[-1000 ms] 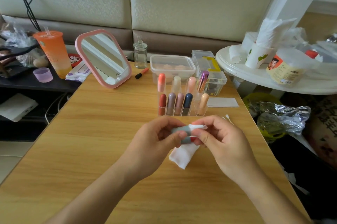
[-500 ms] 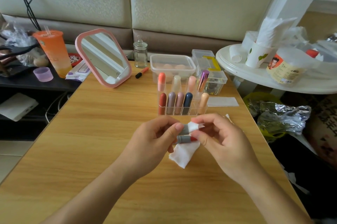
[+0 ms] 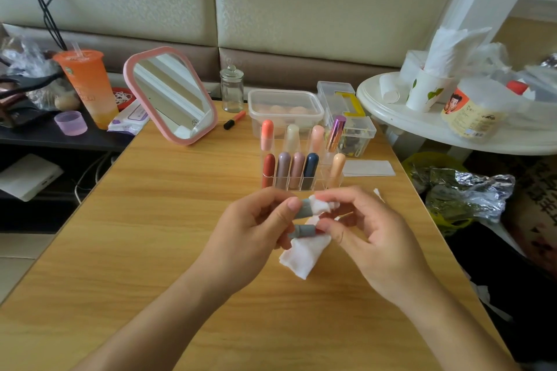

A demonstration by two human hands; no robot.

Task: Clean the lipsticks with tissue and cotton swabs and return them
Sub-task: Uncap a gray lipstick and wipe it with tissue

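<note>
**Q:** Mid-wipe here. The left hand [image 3: 250, 238] grips both pieces of the grey lipstick [image 3: 302, 209] just above the bench [image 3: 150, 220]. The right hand [image 3: 370, 238] pinches the tissue [image 3: 301, 259] around the upper piece. Any tips?

**A:** Twist the piece inside the tissue instead of dragging it. The lower piece [image 3: 301, 231] seems to show red at its end, so I'd guess that's the tube; keep the loose tissue tail off it. I can't tell if you've also got a swab in your right fingers. The spare cotton swabs [image 3: 378, 194] are beside your right hand.

**Q:** What's in the way?

**A:** The clear rack [image 3: 301, 185] of lipsticks is right behind your knuckles, so watch you don't knock it. The mirror [image 3: 171, 96] and lidded tub [image 3: 284, 108] are well apart.
</note>
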